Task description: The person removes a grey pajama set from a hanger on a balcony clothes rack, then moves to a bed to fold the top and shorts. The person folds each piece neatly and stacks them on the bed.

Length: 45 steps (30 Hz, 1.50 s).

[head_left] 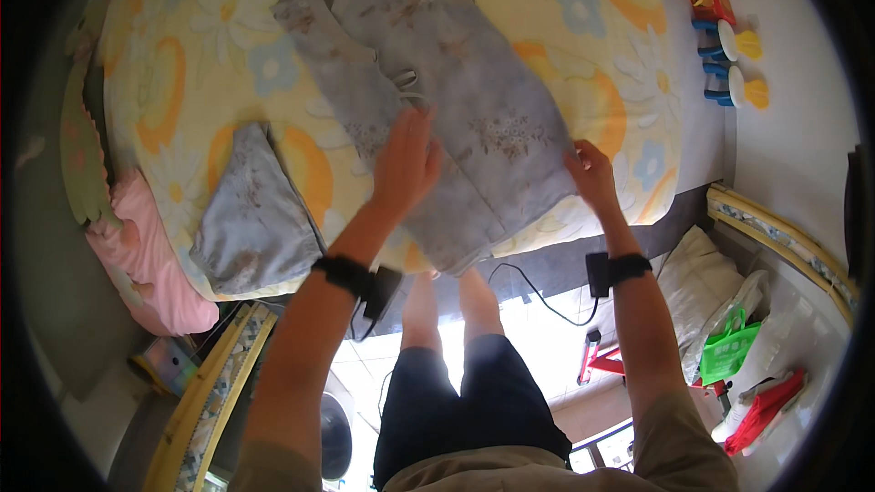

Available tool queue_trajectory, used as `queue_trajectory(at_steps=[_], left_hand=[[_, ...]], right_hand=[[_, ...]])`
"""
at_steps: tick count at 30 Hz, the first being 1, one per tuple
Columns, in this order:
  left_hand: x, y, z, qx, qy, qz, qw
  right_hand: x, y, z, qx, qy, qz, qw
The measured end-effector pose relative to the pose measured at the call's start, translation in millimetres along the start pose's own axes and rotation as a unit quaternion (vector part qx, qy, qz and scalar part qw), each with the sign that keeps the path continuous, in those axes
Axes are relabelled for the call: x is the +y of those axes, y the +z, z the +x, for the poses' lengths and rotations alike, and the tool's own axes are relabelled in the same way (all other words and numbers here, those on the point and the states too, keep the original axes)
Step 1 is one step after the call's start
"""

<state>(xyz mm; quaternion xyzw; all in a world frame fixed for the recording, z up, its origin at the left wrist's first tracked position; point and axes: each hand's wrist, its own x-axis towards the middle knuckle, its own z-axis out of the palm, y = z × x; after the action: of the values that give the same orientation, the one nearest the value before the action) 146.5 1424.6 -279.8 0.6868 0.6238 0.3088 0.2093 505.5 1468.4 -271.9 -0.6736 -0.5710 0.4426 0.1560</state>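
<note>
Fabric of the grey top (456, 100) could bunch — left hand (406, 164) lay flat, spread; right hand (591, 173) pinched its edge near the bed (182, 55) rim.

Grey printed garment (437, 100) — upper edge cut off by the top of the picture; the patch under the left hand (406, 164) is covered, and whether that palm lies flat or pinches cloth cannot be told. Right hand (591, 173) — fingertips hidden at the garment's right hem, grip not discernible. Flowered bedspread (182, 73) — far side lost past the top rim, left part bent and blurred by the lens. Folded grey cloth (251, 219) — kind of item not determinable. Pink bedding (150, 264) — partly tucked beneath the bedspread. Toys (725, 27) at upper right — too small to identify. Shelf items at lower left — blurred.
</note>
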Motion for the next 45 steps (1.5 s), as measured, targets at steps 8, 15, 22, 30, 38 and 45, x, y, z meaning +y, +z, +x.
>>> queue_trajectory(at_steps=[8,15,22,30,38,45], left_hand=[[-9,42,173,-0.081,-0.006,0.118,0.99],[-10,63,240,-0.214,-0.045,0.234,0.947],[-15,26,235,-0.063,-0.03,0.144,0.987],[-69,-25,100,0.009,-0.16,0.104,0.982],[-117,-16,138,0.172,-0.015,0.202,0.964],[-188,-26,229,0.114,0.104,0.366,0.918]], right_hand=[[-44,35,-56,0.094,-0.129,0.016,0.987],[-58,47,-72,0.104,-0.193,-0.036,0.975],[-65,51,-93,0.113,-0.213,-0.063,0.968],[-38,78,-119,0.005,-0.234,-0.151,0.96],[-16,94,-125,-0.01,-0.092,-0.064,0.994],[-14,97,-120,0.175,0.061,0.06,0.981]])
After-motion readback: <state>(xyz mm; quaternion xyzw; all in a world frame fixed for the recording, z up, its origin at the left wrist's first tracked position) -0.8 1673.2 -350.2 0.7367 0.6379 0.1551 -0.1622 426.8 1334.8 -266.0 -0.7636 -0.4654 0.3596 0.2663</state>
